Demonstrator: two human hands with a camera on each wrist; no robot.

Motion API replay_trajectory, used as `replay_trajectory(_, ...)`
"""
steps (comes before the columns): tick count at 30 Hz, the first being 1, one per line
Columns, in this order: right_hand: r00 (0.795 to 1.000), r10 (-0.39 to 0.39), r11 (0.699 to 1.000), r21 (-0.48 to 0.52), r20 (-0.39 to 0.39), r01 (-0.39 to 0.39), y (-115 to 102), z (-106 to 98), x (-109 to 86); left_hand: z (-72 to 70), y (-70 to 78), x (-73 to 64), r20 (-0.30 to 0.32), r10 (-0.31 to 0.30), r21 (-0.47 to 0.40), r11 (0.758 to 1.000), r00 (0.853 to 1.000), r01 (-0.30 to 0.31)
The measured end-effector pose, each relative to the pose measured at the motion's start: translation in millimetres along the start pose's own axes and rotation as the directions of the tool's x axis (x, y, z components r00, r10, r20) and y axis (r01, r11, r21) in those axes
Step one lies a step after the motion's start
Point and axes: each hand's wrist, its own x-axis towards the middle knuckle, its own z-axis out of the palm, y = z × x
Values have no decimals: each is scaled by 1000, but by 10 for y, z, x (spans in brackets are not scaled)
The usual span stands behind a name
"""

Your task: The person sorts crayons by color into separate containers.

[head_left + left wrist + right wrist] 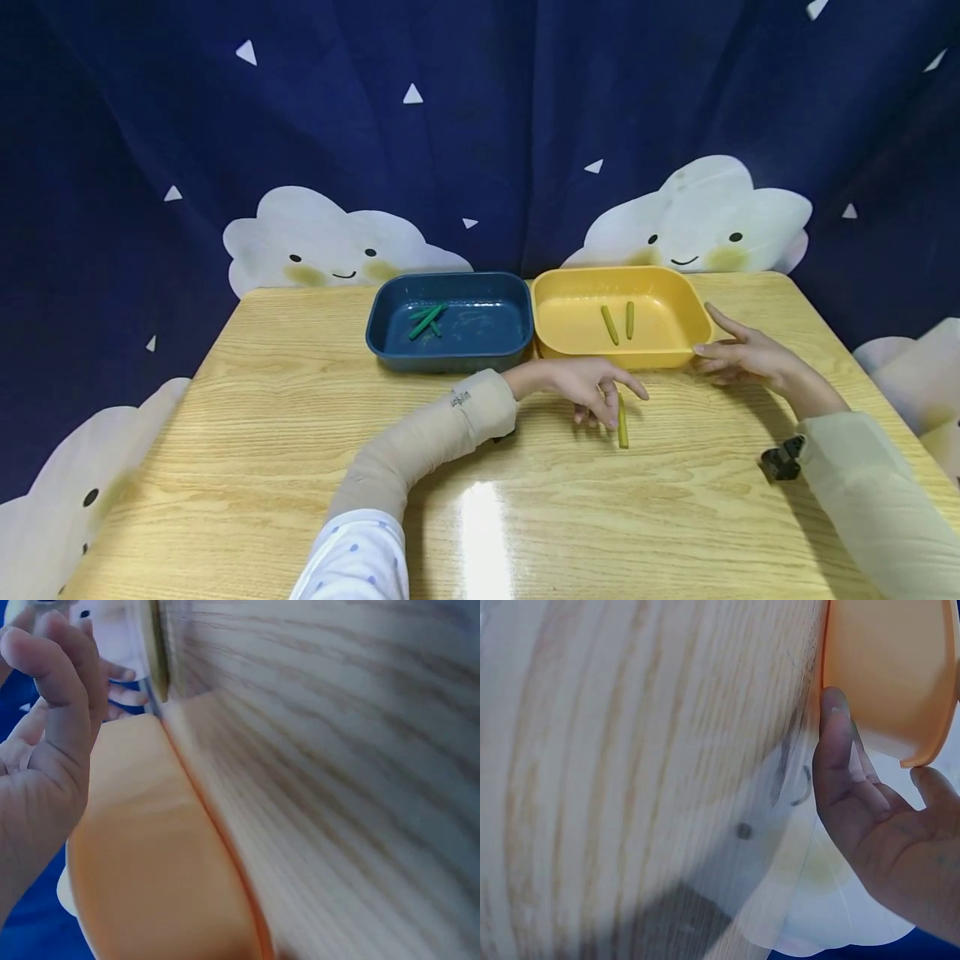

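An olive-yellow crayon lies on the table in front of the yellow bin. My left hand hovers beside it, index finger stretched forward and a fingertip close to the crayon's left side. In the left wrist view, that hand's fingers are loosely bent with a gap between them and the crayon. At the bin's right front corner is my right hand, thumb raised near the rim. The right wrist view shows its fingertips right at the bin's wall. Two more olive-yellow crayons lie inside the bin.
Left of the yellow bin, almost against it, stands a dark blue bin with several green crayons inside. Both sit at the back edge of the wooden table, before a dark blue curtain with clouds.
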Motion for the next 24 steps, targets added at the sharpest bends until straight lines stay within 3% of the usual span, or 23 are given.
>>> replay_trajectory(6,1000,5,1000,2,0,-5,11,-3,3,49,-16,48,-52,-67,115,991,996,73)
replay_trajectory(16,1000,7,1000,-2,8,-7,12,16,4,60,-97,114,-79,-122,92,987,989,129)
replay_trajectory(24,1000,11,1000,0,8,-11,3,0,2,85,-63,134,-136,-156,132,976,978,174)
